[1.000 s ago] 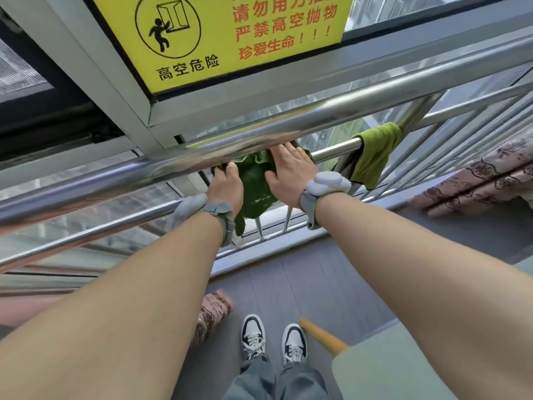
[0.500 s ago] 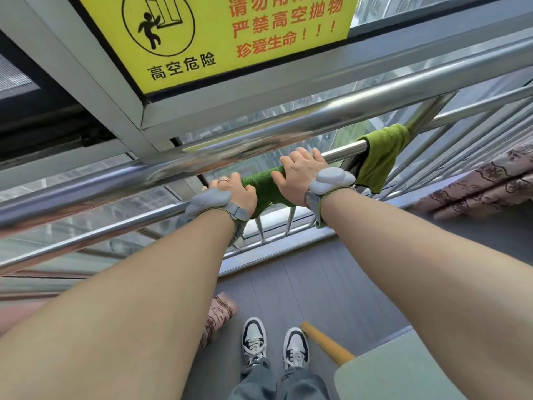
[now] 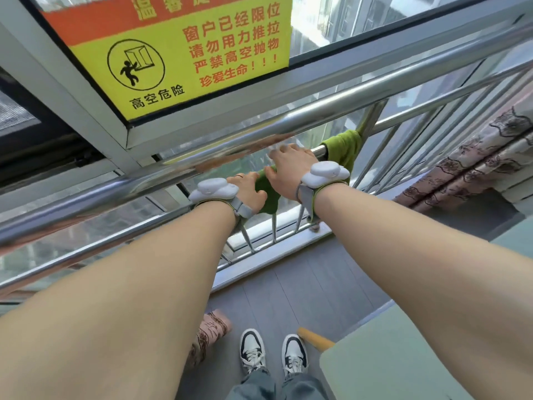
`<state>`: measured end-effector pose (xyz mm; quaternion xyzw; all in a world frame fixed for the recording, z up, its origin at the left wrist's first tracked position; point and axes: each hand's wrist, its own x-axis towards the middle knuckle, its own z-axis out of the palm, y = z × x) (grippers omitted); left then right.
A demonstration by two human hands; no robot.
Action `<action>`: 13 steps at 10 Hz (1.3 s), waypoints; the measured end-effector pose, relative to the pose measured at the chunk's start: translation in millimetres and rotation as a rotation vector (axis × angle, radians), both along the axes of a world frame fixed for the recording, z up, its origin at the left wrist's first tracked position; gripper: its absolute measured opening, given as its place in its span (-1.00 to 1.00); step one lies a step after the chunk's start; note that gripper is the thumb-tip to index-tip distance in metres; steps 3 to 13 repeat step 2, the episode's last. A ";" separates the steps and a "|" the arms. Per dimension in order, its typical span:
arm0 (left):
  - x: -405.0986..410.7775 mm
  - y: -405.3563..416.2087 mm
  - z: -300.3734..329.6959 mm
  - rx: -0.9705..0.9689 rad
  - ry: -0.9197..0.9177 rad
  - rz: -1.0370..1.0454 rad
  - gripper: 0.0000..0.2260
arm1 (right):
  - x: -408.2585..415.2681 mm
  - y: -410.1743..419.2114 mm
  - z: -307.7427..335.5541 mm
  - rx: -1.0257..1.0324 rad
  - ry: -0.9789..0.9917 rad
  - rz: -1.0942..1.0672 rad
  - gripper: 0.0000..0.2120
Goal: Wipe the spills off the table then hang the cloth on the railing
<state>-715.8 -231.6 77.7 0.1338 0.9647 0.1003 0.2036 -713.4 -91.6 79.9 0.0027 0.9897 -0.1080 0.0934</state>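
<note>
A dark green cloth (image 3: 266, 194) is draped over the lower steel rail (image 3: 401, 127) of the window railing, part of it hanging down between my hands. My left hand (image 3: 249, 189) rests on the cloth's left part with fingers curled over it at the rail. My right hand (image 3: 288, 166) lies on top of the cloth's right part, fingers reaching over the rail, blurred at the tips. The thick upper rail (image 3: 331, 106) runs just above both hands. How much of the cloth lies behind the rail is hidden.
A lighter green cloth (image 3: 343, 148) hangs on the same rail just right of my right hand. A yellow warning sign (image 3: 178, 56) is on the window above. A patterned curtain (image 3: 473, 163) hangs right. A pale green table corner (image 3: 375, 368) and my shoes (image 3: 272, 353) are below.
The cloth has gone from a loose bunch held at the rail to lying folded over it. Both hands shifted slightly right along the rail; the view tilted up.
</note>
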 end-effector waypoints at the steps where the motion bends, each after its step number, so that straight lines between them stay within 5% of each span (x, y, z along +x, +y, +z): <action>1: 16.8 14.6 19.8 0.031 -0.025 -0.119 -0.64 | 20.6 16.4 25.3 0.056 0.034 -0.048 -0.72; 2: 37.3 35.9 46.2 0.035 0.011 -0.191 -0.72 | 43.5 32.5 41.4 0.125 0.023 -0.207 -0.79; 13: 37.3 35.9 46.2 0.035 0.011 -0.191 -0.72 | 43.5 32.5 41.4 0.125 0.023 -0.207 -0.79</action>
